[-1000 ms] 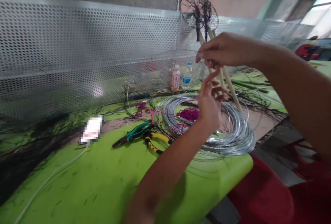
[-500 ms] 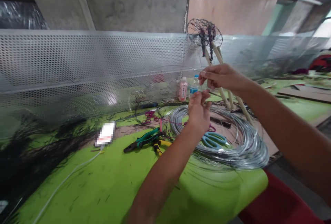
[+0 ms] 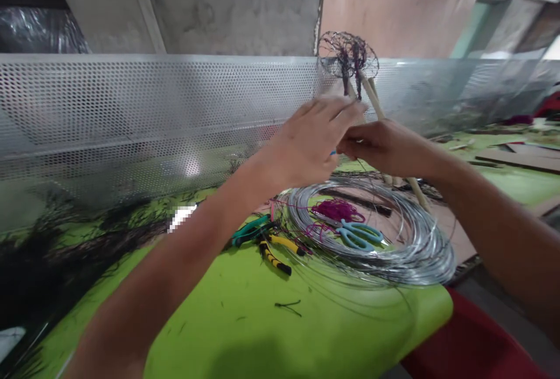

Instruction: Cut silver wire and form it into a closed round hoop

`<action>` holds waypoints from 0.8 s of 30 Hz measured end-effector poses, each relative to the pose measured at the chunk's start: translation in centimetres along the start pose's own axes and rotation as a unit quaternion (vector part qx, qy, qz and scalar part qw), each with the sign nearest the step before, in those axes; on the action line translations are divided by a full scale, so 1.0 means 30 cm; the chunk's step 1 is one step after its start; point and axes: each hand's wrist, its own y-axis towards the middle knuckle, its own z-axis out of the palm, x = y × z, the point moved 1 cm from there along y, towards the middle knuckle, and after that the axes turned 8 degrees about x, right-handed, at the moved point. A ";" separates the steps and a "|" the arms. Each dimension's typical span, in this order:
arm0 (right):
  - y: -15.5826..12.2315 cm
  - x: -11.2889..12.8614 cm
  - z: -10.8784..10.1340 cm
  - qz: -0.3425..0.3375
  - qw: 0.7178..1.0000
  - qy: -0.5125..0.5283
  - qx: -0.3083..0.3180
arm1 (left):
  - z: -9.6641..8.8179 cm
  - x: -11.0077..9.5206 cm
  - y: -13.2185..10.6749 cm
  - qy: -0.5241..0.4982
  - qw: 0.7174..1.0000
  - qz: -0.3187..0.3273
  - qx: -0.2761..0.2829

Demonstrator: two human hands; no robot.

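My right hand (image 3: 378, 144) is closed in a pinch above the wire coil. Between its fingertips is a thin wire (image 3: 361, 164), and a length of it seems to hang below them. My left hand (image 3: 312, 137) is right beside it, back towards me, its slightly smeared fingers reaching over the right fingertips. Whether the left fingers grip the wire is hidden. Below both hands lies a big coil of silvery wire (image 3: 431, 253). Inside the coil are light-blue-handled scissors (image 3: 359, 234) and a tangle of magenta yarn (image 3: 339, 211).
Green-handled pliers (image 3: 251, 230) and yellow-and-black-handled pliers (image 3: 276, 259) lie left of the coil on the green table cover (image 3: 219, 320). A wire form on wooden sticks (image 3: 350, 55) stands behind. A perforated metal screen (image 3: 131, 105) runs along the back. Dark bristles (image 3: 52, 251) cover the left.
My left hand has risen from below and turned back-side up, meeting the right fingertips. My right hand has come down slightly. The magenta yarn and yellow pliers are now uncovered; the bottles are mostly hidden.
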 end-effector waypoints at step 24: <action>-0.503 -0.195 0.185 0.246 0.941 0.229 -0.035 | 0.033 0.107 -0.150 0.123 0.970 -0.208 0.020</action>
